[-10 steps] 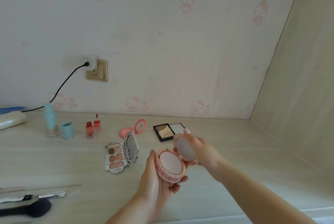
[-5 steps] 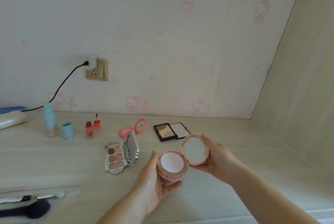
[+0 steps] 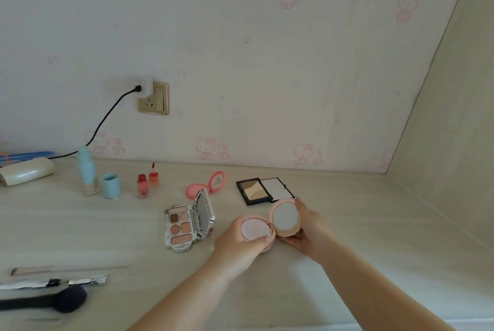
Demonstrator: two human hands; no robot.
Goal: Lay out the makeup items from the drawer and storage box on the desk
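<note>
Left hand [image 3: 238, 243]: fingers curled round the base of the round pink powder compact [image 3: 270, 222], thumb tip on its near rim, pale pressed powder facing up. Right hand [image 3: 307, 229]: fingers curled behind and under the compact's hinged mirror lid, one fingertip showing above the lid's upper edge; the lid stands fully open, tilted back to the right of the base. Compact held low at the light wood-grain desk [image 3: 347, 264]; whether it touches the surface cannot be told. Just beyond the lid: black square contour palette [image 3: 254, 190], open flat with its clear cover lying to the right. Just left of the left hand: ornate silver eyeshadow palette [image 3: 180, 227], open, mirror lid upright, brown and peach pans. Behind that: small round coral blush compact [image 3: 207, 185], open, lid raised. Further left along the wall: two small red lip tint bottles [image 3: 147, 182] side by side; pale blue cylindrical cap [image 3: 111, 185]; pale blue-topped foundation bottle [image 3: 87, 173], upright. Near left edge of the desk: black fluffy makeup brush [image 3: 61, 301], with slim silver and pink tools lying beyond it.
</note>
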